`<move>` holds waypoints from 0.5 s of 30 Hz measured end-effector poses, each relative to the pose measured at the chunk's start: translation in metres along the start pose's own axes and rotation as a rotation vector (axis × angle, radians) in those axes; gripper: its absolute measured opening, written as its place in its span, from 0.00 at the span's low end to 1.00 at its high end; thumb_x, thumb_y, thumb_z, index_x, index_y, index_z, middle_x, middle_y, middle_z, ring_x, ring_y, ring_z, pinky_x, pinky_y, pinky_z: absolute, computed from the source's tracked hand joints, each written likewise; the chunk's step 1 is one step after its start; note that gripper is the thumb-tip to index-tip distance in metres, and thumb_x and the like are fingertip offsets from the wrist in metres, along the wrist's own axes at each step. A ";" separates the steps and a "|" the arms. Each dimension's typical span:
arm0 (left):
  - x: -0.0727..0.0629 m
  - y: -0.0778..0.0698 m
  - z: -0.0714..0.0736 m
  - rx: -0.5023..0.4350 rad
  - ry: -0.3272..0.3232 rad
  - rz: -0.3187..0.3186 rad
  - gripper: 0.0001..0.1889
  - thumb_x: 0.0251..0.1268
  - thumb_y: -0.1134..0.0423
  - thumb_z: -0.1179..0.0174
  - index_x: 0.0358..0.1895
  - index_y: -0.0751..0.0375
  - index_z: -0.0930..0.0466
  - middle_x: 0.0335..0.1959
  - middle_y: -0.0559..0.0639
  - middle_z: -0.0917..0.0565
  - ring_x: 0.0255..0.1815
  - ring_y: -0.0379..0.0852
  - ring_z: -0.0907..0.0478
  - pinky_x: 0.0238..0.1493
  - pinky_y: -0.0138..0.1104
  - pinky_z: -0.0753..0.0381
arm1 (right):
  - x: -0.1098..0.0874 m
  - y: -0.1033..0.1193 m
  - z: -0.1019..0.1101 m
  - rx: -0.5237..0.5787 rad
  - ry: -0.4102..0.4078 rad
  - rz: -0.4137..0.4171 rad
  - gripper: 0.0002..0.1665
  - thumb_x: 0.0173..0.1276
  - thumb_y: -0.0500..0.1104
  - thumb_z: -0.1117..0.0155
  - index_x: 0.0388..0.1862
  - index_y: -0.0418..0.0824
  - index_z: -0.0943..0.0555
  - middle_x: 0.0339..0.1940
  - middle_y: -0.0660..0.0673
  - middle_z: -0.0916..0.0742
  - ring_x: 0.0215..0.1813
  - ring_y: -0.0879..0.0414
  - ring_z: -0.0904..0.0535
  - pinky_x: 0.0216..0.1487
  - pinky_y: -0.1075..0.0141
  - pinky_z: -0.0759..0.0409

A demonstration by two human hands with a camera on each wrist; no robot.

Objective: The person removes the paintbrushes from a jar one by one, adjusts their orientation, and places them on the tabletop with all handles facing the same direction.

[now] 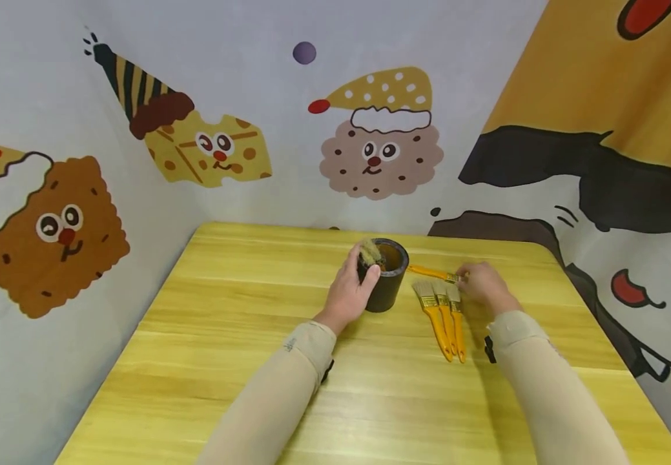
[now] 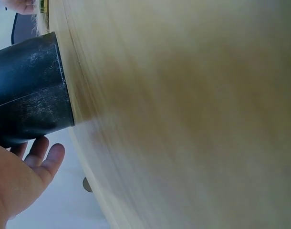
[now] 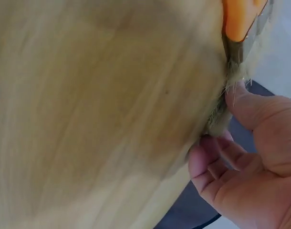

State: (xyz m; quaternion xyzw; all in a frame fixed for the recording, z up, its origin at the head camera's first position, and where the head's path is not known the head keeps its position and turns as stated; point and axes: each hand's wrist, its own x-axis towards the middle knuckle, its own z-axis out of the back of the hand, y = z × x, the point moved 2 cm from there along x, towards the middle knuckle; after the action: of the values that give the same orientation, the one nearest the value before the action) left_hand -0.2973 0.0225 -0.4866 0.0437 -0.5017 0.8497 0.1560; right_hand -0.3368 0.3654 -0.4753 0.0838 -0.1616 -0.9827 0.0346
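Observation:
A black cylindrical cup (image 1: 384, 294) stands on the table, and my left hand (image 1: 348, 292) grips its left side near the rim. A tan bristly tuft (image 1: 371, 252) sticks up at the rim beside my left fingers; its lower part is hidden in the cup. My right hand (image 1: 484, 286) pinches a paintbrush (image 1: 431, 272) by its bristle end, its orange handle pointing left toward the cup. Close by lie three more paintbrushes (image 1: 443, 311), bristles away from me. In the right wrist view, thumb and fingers (image 3: 202, 160) are on either side of pale bristles (image 3: 219, 119).
The light wooden table (image 1: 242, 336) reaches back to a white cloth (image 1: 254, 51) printed with cartoon biscuits and cheese. Its back edge (image 1: 289, 226) runs just beyond the cup. Long beige sleeves (image 1: 277, 394) cover both forearms.

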 end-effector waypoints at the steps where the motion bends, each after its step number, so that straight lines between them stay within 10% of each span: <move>1: 0.000 -0.001 -0.002 -0.002 0.005 -0.004 0.43 0.82 0.26 0.66 0.90 0.39 0.62 0.89 0.55 0.43 0.85 0.64 0.39 0.79 0.64 0.34 | -0.001 -0.005 0.000 0.008 -0.006 -0.007 0.23 0.82 0.44 0.40 0.68 0.31 0.21 0.67 0.24 0.20 0.69 0.26 0.25 0.68 0.32 0.25; 7: 0.002 -0.002 -0.007 -0.003 0.002 -0.014 0.43 0.80 0.24 0.67 0.89 0.35 0.62 0.88 0.55 0.42 0.85 0.64 0.38 0.78 0.64 0.33 | -0.018 -0.042 0.019 0.119 -0.033 -0.073 0.27 0.82 0.50 0.40 0.65 0.29 0.23 0.63 0.24 0.18 0.58 0.31 0.19 0.54 0.41 0.18; 15: 0.002 0.000 -0.007 -0.014 0.023 0.003 0.43 0.81 0.25 0.66 0.90 0.36 0.63 0.89 0.54 0.43 0.85 0.63 0.38 0.78 0.63 0.32 | -0.073 -0.085 0.083 0.398 -0.192 -0.246 0.47 0.83 0.70 0.54 0.80 0.33 0.35 0.75 0.26 0.27 0.70 0.29 0.27 0.62 0.36 0.21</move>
State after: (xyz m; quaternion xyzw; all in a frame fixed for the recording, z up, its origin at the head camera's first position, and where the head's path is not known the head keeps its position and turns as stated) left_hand -0.2990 0.0286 -0.4896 0.0323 -0.5059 0.8468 0.1608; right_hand -0.2828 0.4782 -0.4144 0.0143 -0.3432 -0.9317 -0.1181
